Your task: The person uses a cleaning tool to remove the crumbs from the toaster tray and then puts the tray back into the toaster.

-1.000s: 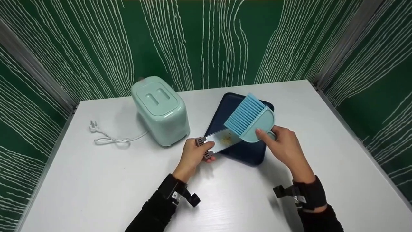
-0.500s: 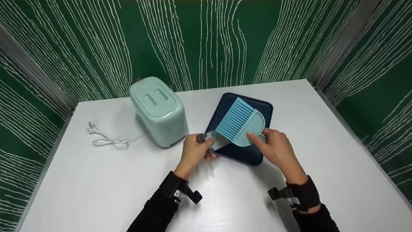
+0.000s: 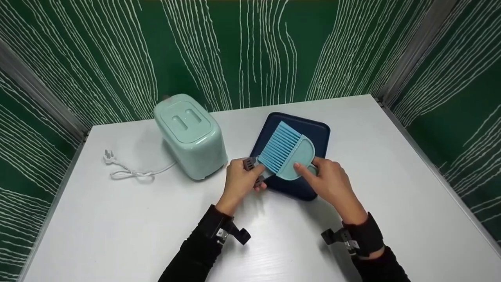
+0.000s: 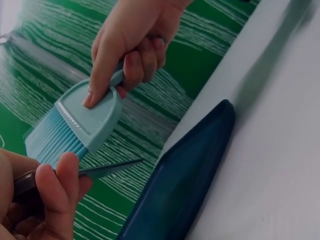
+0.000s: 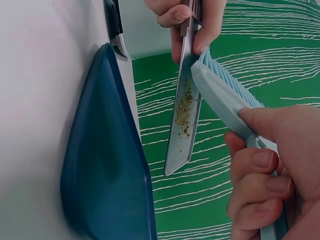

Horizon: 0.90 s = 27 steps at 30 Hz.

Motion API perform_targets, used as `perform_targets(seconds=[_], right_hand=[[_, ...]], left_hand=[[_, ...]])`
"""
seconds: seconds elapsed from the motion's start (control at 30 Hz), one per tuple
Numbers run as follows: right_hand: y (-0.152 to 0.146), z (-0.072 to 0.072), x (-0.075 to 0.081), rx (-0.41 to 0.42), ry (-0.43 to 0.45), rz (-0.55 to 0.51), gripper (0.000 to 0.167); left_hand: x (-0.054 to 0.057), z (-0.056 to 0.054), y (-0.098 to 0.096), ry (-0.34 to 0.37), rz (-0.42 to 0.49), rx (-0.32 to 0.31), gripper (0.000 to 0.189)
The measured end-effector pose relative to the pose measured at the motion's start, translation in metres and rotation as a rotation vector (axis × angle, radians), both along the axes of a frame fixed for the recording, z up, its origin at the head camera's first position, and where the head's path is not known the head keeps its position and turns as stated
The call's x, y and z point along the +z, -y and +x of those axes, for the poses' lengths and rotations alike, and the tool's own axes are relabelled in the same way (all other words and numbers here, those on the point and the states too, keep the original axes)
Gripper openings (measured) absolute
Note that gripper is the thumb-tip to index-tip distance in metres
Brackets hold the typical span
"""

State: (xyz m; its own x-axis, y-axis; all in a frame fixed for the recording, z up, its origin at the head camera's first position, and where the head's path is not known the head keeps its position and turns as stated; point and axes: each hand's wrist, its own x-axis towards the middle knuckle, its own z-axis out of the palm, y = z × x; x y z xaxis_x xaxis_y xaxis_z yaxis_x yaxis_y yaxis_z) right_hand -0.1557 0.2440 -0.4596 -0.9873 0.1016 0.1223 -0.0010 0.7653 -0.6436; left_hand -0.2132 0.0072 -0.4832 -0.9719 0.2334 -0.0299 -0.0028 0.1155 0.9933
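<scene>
My left hand (image 3: 242, 180) pinches the grey end of a flat metal crumb tray (image 5: 175, 155), thumb on top. Yellow-brown crumbs (image 5: 185, 110) lie along this narrow tray in the right wrist view. In my right hand (image 3: 332, 180) is a light-blue cleaning brush (image 3: 300, 158), gripped by its handle with the thumb pressed on the broad head. Its bristles (image 4: 52, 140) reach the grey end, close to the left thumb; from the head they cover most of the crumb tray. Both are held above a dark-blue serving tray (image 3: 315, 131) on the table.
A mint-green toaster (image 3: 195, 147) with its lid on stands to the left of the serving tray. Its white cord and plug (image 3: 109, 157) lie on the white table (image 3: 137, 223) farther left. Green walls with white streaks (image 3: 262, 51) enclose the table's back and sides.
The brush has moved left and slightly down over the crumb tray, up to its grey end. My left hand has shifted slightly right, still holding the crumb tray.
</scene>
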Motion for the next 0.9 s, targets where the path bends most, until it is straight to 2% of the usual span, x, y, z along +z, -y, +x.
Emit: perform_targets(seconds=[0.47,0.7,0.9], right_hand=[[-0.0011,-0.0025,-0.0068,-0.038,-0.020,0.134,0.046],[-0.0022,-0.0013,-0.0081,-0.051,-0.033,0.177,0.045],[-0.0035,-0.0004,-0.0102,-0.055,-0.090,0.220,0.046]], left_hand=[[0.0021,0.0001,-0.0018,-0.073,-0.052,0.032,0.030],[0.0041,0.0011,-0.0010,-0.162,-0.104,0.041,0.037],[0.0068,0.0029,-0.0007,-0.216,-0.145,0.054,0.039]])
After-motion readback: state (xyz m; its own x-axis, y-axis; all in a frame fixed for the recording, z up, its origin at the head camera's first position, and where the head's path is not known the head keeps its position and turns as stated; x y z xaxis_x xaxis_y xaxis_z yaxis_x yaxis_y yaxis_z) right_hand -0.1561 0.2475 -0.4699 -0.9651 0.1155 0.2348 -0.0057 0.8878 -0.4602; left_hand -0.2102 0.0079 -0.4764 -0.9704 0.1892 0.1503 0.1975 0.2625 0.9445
